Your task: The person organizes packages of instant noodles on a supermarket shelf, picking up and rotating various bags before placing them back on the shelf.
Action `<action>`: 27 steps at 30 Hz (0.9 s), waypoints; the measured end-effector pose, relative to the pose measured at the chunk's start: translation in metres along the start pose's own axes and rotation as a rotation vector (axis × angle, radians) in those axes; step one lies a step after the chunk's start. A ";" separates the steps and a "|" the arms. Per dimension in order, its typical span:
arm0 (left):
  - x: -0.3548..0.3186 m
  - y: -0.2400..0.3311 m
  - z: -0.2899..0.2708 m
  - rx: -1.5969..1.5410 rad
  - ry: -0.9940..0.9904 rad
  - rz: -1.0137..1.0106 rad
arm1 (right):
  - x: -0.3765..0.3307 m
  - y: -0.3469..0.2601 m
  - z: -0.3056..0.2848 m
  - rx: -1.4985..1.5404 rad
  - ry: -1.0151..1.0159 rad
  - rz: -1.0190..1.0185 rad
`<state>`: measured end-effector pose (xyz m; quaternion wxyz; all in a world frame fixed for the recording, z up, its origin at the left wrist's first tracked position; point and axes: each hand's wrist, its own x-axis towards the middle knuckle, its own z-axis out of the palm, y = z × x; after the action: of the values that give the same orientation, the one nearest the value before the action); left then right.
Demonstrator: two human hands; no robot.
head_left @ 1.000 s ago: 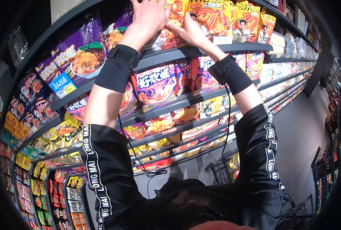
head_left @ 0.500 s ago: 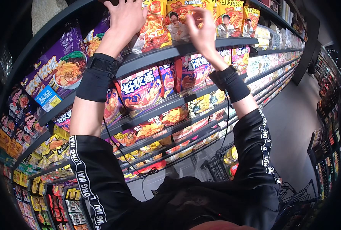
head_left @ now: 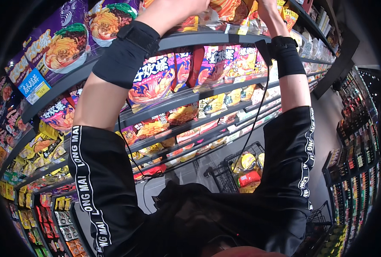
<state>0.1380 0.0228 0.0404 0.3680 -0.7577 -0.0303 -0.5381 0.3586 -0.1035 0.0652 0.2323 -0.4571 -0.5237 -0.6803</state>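
Both my arms reach up to the top shelf (head_left: 207, 39) of a shop rack. My left forearm (head_left: 109, 94) and my right forearm (head_left: 293, 92) each wear a black wrist band. Both hands pass the picture's upper edge and are cut off there. Orange noodle packets (head_left: 229, 9) stand on the top shelf between my two wrists. What the hands hold is hidden.
Lower shelves carry purple noodle packs (head_left: 66, 40), pink and red packs (head_left: 156, 81) and yellow bags (head_left: 45, 147). A black wire shopping cart (head_left: 237, 169) with packets in it stands on the floor below. A thin black cable (head_left: 261, 107) hangs from my right wrist. More racks line the aisle on the right (head_left: 357, 145).
My hands rested on the orange packets on the top shelf before. The view has since tilted down, so both hands have slid out past the upper edge.
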 end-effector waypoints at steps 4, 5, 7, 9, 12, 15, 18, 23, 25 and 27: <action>-0.005 -0.009 -0.010 0.036 0.003 -0.066 | 0.005 -0.016 0.016 0.804 -0.039 0.453; -0.005 -0.008 -0.010 0.021 0.013 -0.068 | 0.007 -0.017 0.012 0.985 -0.048 0.571; -0.004 -0.007 -0.008 0.119 0.006 -0.067 | 0.004 -0.012 0.018 0.953 -0.043 0.701; -0.002 -0.002 0.005 0.084 0.026 -0.071 | -0.010 0.002 0.038 1.263 0.208 0.803; -0.017 -0.001 -0.006 0.355 -0.005 0.087 | -0.010 -0.006 0.039 1.207 0.195 0.782; -0.018 -0.005 -0.012 0.124 -0.026 0.045 | -0.008 -0.006 0.034 1.108 0.148 0.787; -0.015 -0.007 0.005 0.218 -0.094 0.020 | -0.030 -0.006 0.040 0.683 0.169 0.588; -0.015 -0.010 0.016 -0.038 0.066 -0.123 | -0.027 -0.030 0.002 0.905 0.046 0.715; 0.002 -0.003 0.006 -0.351 0.116 -0.314 | -0.032 -0.028 0.018 1.135 0.139 0.775; 0.017 0.001 -0.015 -0.340 0.069 -0.271 | -0.022 -0.031 0.015 1.263 0.242 0.751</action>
<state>0.1334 0.0072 0.0563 0.1600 -0.7791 -0.0280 -0.6055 0.3498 -0.0828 0.0309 0.7237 -0.3066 -0.5944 -0.1701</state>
